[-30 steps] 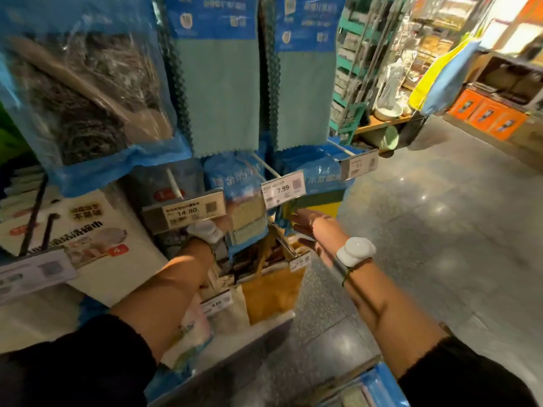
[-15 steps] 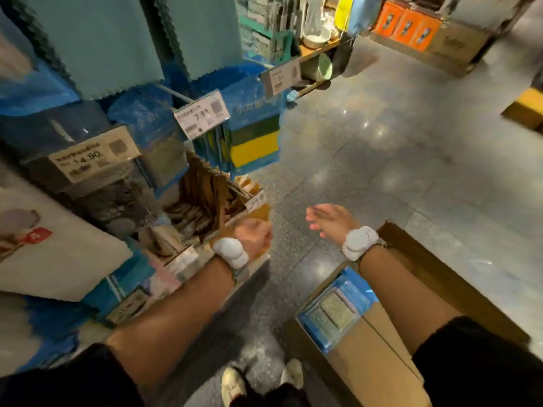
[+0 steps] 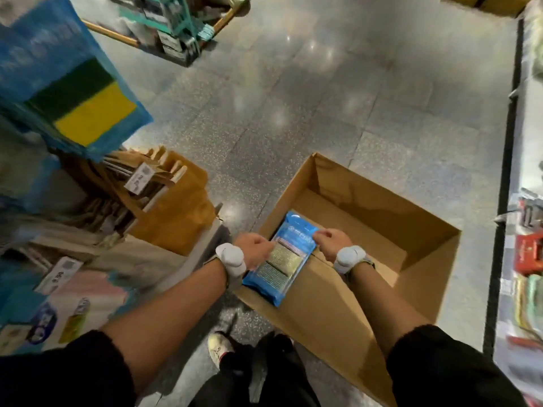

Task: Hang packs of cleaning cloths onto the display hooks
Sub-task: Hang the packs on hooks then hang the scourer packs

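A blue pack of cleaning cloths point(image 3: 282, 265) lies in the near left corner of an open cardboard box point(image 3: 382, 207) on the floor. My left hand point(image 3: 254, 249) grips the pack's left edge with curled fingers. On the other side my right hand point(image 3: 332, 242) pinches its upper right edge. Both wrists carry white bands. The display hooks themselves are out of sight above the frame; only hanging goods on the left show.
Blue packs with green and yellow sponges point(image 3: 79, 104) hang at the upper left. Below them a brown carton point(image 3: 176, 212) holds wooden items behind price tags point(image 3: 139, 177). A shelf edge point(image 3: 502, 201) runs down the right. My shoe point(image 3: 219, 348) stands beside the box.
I looked down from the display to the floor box. Both hands came down from the hooks and took hold of the blue pack in the box.
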The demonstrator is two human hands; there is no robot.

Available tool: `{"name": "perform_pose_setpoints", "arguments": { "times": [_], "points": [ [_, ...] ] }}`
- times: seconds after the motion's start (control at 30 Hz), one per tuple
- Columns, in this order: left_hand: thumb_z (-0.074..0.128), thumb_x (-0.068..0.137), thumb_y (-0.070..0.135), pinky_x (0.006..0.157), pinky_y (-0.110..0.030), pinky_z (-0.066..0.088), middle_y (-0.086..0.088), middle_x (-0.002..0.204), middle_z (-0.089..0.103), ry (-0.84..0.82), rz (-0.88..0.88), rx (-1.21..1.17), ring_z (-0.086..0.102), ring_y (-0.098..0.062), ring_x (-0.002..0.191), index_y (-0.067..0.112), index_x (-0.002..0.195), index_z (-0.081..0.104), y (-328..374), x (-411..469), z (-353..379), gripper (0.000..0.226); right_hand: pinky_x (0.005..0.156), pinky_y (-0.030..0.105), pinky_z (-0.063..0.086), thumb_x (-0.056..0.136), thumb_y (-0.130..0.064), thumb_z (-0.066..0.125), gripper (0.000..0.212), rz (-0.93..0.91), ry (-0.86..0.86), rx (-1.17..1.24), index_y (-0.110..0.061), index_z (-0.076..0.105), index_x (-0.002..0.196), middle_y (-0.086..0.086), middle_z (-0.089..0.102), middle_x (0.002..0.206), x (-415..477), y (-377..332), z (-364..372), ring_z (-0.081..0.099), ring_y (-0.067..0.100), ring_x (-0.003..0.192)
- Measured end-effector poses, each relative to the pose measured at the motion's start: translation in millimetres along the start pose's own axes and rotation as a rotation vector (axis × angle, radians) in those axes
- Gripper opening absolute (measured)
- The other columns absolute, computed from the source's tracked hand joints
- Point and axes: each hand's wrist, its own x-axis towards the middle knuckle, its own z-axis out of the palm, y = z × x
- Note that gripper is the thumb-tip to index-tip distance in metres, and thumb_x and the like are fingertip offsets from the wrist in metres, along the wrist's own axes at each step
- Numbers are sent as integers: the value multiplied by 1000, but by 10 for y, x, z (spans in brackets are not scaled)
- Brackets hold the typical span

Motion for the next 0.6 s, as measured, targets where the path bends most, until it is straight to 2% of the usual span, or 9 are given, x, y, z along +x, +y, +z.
{"name": "perform_pose_setpoints", "arguments": {
  "times": [0.07,0.17,0.23,0.3,0.37,0.43,0.53,0.57,0.6],
  "points": [
    [64,97,34,51,-22,43,-7,72,58,-7,-62,77,53,-19,61,8,83,66,-14,333,342,29,56,29,30,83,-39,67,29,97,-25,92,-12,60,76,4,40,63,348,493,-42,34,18,57],
    [65,96,29,58,-26,41,-11,77,52,-4,-124,160,49,-21,66,10,82,59,-120,647,589,25,64,38,47,85,-49,69,32,148,-37,137,-17,66,82,5,57,74,528,805,7,51,23,67],
    [67,96,25,68,-28,39,-11,82,55,-9,-146,225,52,-21,77,12,83,60,-201,802,702,19,92,42,48,95,-43,62,39,188,-104,107,-9,70,112,12,67,110,645,969,127,62,29,103],
    [68,95,24,75,-26,43,-12,93,66,-5,-186,277,61,-25,90,10,94,69,-319,1060,857,15,95,32,41,97,-54,49,53,205,-234,5,-11,64,124,10,59,138,789,1134,212,56,27,122],
    [70,93,25,85,-28,49,-16,113,69,7,-223,339,65,-30,108,3,115,67,-427,1338,1046,31,87,27,39,97,-60,42,57,250,-275,-14,-15,65,120,9,61,137,967,1374,362,58,24,109],
    [71,93,23,93,-29,47,-17,128,63,-18,-273,319,60,-33,121,1,134,55,-492,1508,1148,49,91,28,41,98,-55,48,55,304,-286,115,-15,61,132,3,60,137,1048,1503,509,58,25,115],
    [79,87,25,112,-38,40,-17,150,48,-34,-356,271,47,-35,138,2,151,32,-680,1987,1389,83,102,32,41,74,-71,69,94,430,-267,429,-15,43,146,-3,49,145,1324,1822,838,52,25,126],
    [82,83,27,115,-42,39,-17,153,45,-1,-381,244,46,-36,139,2,154,27,-696,2017,1369,93,100,31,39,72,-70,72,102,449,-266,458,-13,37,149,-1,46,147,1314,1806,860,50,26,129],
    [84,81,29,114,-44,40,-17,153,45,18,-401,223,46,-36,139,2,154,23,-803,2147,1414,99,97,28,38,80,-62,71,95,459,-279,486,-9,35,149,1,47,142,1367,1817,889,50,28,130]
  ]
}}
